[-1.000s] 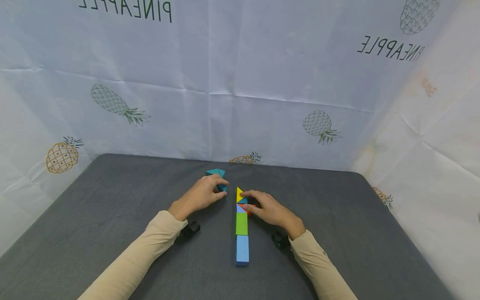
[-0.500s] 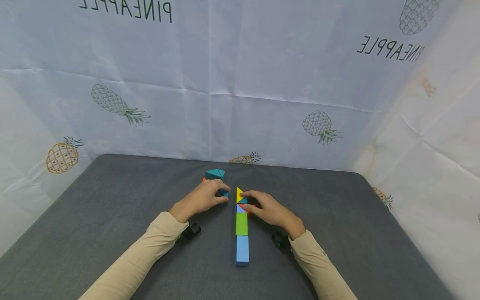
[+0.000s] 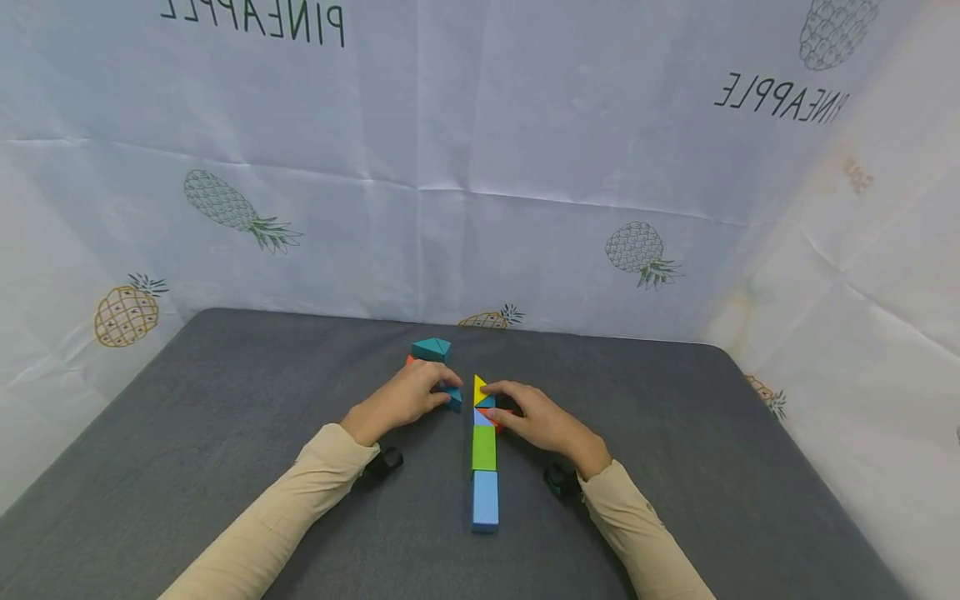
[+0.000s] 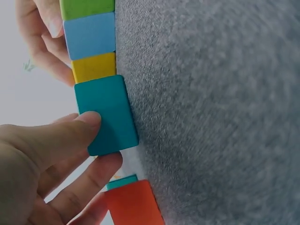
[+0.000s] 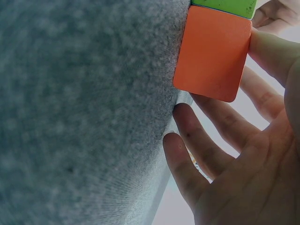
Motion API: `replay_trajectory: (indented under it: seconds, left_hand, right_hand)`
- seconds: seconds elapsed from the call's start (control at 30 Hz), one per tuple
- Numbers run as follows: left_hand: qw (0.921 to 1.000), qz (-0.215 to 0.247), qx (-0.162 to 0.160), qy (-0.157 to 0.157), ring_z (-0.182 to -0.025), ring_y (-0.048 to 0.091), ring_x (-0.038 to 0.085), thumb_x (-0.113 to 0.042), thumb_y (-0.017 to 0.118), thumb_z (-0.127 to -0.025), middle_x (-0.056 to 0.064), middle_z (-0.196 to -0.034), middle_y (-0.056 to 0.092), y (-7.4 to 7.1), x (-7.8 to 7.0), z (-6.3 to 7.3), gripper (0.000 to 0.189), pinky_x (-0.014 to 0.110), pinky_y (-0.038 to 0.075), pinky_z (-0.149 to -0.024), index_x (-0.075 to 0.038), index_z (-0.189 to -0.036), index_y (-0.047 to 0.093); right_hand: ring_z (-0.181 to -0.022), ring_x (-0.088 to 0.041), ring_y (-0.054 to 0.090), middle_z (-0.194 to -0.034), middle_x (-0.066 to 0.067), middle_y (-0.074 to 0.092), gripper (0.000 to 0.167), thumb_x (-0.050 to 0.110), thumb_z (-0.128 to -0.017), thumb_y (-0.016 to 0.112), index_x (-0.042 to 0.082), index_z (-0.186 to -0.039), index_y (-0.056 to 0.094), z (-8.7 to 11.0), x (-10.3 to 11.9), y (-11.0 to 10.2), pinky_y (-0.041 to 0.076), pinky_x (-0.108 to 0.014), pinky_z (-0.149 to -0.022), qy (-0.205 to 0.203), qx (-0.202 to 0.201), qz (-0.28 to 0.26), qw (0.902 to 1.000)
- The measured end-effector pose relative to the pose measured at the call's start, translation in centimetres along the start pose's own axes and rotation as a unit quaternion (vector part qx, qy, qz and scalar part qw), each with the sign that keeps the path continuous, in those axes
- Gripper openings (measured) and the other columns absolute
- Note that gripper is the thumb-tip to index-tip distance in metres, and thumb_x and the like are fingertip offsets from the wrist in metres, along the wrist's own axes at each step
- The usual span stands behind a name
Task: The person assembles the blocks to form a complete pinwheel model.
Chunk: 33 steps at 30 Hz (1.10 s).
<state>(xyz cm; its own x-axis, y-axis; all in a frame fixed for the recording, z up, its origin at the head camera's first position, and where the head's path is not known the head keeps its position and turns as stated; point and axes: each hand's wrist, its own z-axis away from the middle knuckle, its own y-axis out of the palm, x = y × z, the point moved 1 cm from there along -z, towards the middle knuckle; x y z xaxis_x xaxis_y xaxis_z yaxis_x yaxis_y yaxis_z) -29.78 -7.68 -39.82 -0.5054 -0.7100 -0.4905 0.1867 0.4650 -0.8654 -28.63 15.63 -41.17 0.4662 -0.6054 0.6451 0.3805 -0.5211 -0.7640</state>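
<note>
My left hand [image 3: 402,395] pinches a blue triangular block [image 3: 453,398] just left of a row of blocks. In the left wrist view, the thumb lies on the block's flat teal-looking face [image 4: 108,119], with other fingers behind and below. My right hand [image 3: 546,423] holds a red triangular block [image 5: 213,54] at the row's right side, its thumb at the block's edge. The index fingertip reaches the yellow triangular block [image 3: 478,390] at the far end. Towards me the row continues with a pale violet triangle [image 3: 480,417], a green block [image 3: 483,448] and a blue rectangular block [image 3: 484,498].
Teal triangular blocks [image 3: 431,348] stand behind my left hand. An orange-red block [image 4: 133,204] there is partly hidden by the hand. Grey cloth covers the table [image 3: 262,400]. A pineapple-print curtain [image 3: 525,125] hangs along its far edge.
My left hand has drawn the blue triangular block towards me and slightly right, away from the teal blocks. The orange-red block behind it has come into view. My right hand stays put.
</note>
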Motion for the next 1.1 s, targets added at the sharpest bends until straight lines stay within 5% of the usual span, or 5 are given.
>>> replay_trajectory:
  seconds: [0.23,1.1]
  left_hand:
    - [0.9997,0.007,-0.008,0.023,-0.103,0.070,0.023,-0.002,0.071,-0.089,0.010,-0.117,0.072,0.43,-0.12,-0.23,0.030,0.035,0.057,-0.086,-0.004,-0.119,0.071]
    - [0.9988,0.042,-0.020,0.018,-0.093,0.071,0.020,0.000,0.074,-0.086,0.008,-0.108,0.074,0.85,-0.50,-1.03,0.023,0.032,0.059,-0.082,-0.006,-0.108,0.074]
  right_hand:
    - [-0.130,-0.027,0.054,-0.145,-0.009,0.054,0.043,0.023,-0.102,0.057,0.009,-0.142,0.051,0.06,0.03,-0.04,0.046,-0.047,-0.105,-0.006,0.001,-0.005,1.0000]
    - [-0.126,-0.025,0.057,-0.144,-0.009,0.054,0.044,0.024,-0.102,0.057,0.008,-0.143,0.051,0.01,-0.10,-0.06,0.048,-0.044,-0.103,-0.011,0.004,-0.007,0.9999]
